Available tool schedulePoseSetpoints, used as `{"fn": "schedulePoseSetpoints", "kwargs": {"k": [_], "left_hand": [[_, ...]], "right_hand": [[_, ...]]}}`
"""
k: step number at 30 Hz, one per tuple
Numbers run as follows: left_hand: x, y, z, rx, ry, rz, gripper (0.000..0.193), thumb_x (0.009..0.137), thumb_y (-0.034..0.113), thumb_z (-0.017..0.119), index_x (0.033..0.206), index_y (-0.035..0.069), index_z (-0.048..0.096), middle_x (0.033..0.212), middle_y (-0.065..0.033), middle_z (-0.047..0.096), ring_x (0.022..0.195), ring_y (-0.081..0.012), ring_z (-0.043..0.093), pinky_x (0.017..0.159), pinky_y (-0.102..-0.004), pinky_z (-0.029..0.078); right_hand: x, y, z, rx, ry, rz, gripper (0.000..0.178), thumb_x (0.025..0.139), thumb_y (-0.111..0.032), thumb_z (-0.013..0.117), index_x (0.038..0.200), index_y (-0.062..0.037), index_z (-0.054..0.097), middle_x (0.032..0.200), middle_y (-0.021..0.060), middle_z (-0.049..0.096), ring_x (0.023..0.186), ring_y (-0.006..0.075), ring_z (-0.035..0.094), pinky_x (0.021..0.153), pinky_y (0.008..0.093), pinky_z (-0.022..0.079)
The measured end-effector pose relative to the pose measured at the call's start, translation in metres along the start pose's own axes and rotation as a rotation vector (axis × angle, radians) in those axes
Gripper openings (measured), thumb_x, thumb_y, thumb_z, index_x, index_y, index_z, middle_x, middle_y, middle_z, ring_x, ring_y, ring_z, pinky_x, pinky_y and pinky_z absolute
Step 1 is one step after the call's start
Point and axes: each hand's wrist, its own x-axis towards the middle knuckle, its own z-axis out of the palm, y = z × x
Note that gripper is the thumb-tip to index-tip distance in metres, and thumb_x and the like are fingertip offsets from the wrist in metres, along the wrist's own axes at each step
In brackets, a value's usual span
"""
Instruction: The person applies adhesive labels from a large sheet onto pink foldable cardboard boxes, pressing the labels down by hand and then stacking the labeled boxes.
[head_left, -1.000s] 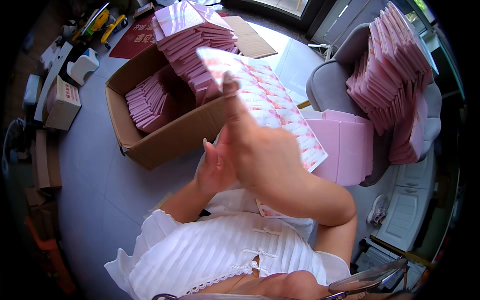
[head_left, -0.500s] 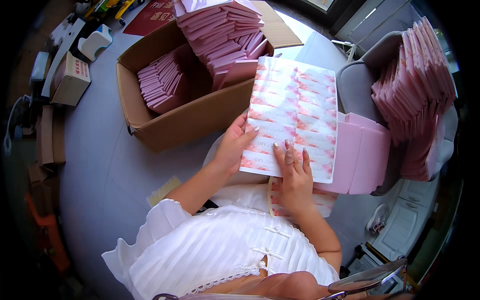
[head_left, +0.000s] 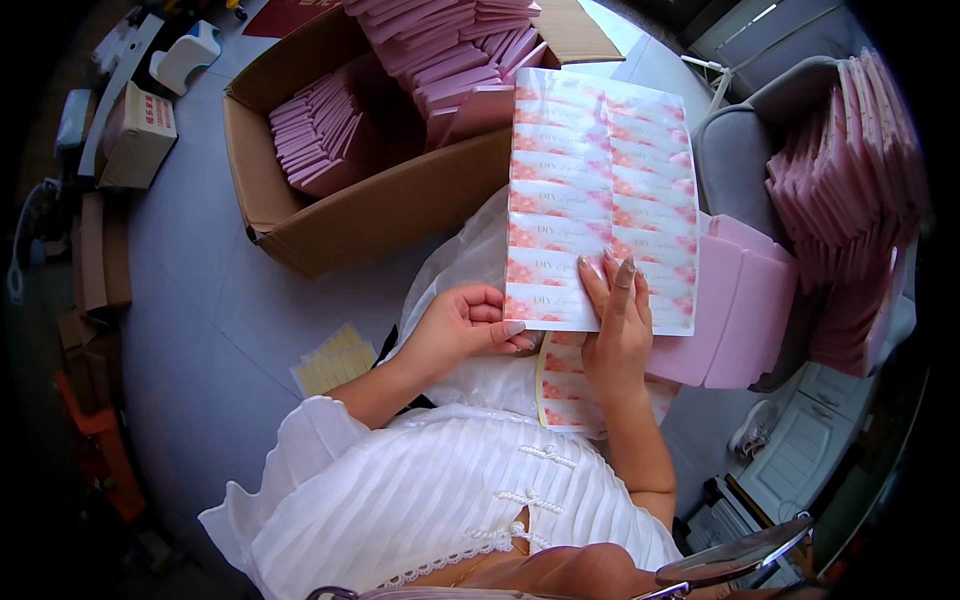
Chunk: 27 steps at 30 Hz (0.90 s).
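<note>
A glossy sheet of stickers (head_left: 560,200), printed in white with pink-and-red floral labels in two columns, lies above my lap. My left hand (head_left: 465,325) is closed at its lower left corner, thumb over the edge and fingers curled beneath. Stretched out flat on the lower part of the sheet is my right hand (head_left: 618,320). Below that hand, a second label sheet (head_left: 562,385) with a yellowish edge rests on my lap, partly covered by my right arm. To the right, a pink folded box (head_left: 745,300) sits partly under the upper sheet.
An opened cardboard carton (head_left: 370,235) with stacks of pink folded boxes (head_left: 325,140) stands ahead on the left. At the right, a grey chair (head_left: 735,160) bears more pink boxes (head_left: 850,190). A yellowish sheet (head_left: 338,362) lies on the floor beside my left arm.
My left hand has slid down from the sheet's left edge to its lower left corner. My right hand has shifted slightly right and up, still flat on the sheet.
</note>
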Motion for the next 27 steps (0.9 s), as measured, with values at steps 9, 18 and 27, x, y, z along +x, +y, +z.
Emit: {"fn": "schedulePoseSetpoints", "kwargs": {"k": [9,18,27], "left_hand": [[-0.007,-0.005,0.005,0.048,0.02,0.066,0.011,0.086,0.0,0.061,0.095,-0.007,0.062,0.089,-0.0152,0.067,0.083,-0.0205,0.068,0.075,-0.0284,0.056],[-0.012,0.002,0.009,0.208,-0.151,0.451,0.017,0.086,-0.008,0.056,0.101,-0.006,0.065,0.097,-0.0135,0.067,0.091,-0.0193,0.065,0.08,-0.0299,0.056],[0.001,0.005,0.003,0.437,-0.141,0.745,0.019,0.076,-0.01,0.065,0.093,-0.003,0.067,0.09,-0.0129,0.069,0.079,-0.0206,0.068,0.069,-0.0266,0.054]], "right_hand": [[0.014,-0.038,-0.034,0.343,-0.146,-0.001,0.082,0.074,0.006,0.056,0.144,0.0056,0.012,0.113,0.0127,0.064,0.111,0.0351,0.057,0.105,0.053,0.026],[0.013,-0.038,-0.012,0.45,0.111,-0.156,0.08,0.076,0.002,0.07,0.141,0.0056,0.022,0.094,0.0138,0.068,0.089,0.0321,0.067,0.072,0.0365,0.055],[0.02,-0.047,-0.03,0.476,0.027,-0.066,0.089,0.077,0.006,0.068,0.141,0.0096,0.007,0.093,0.0173,0.068,0.089,0.0321,0.067,0.073,0.0343,0.055]]}}
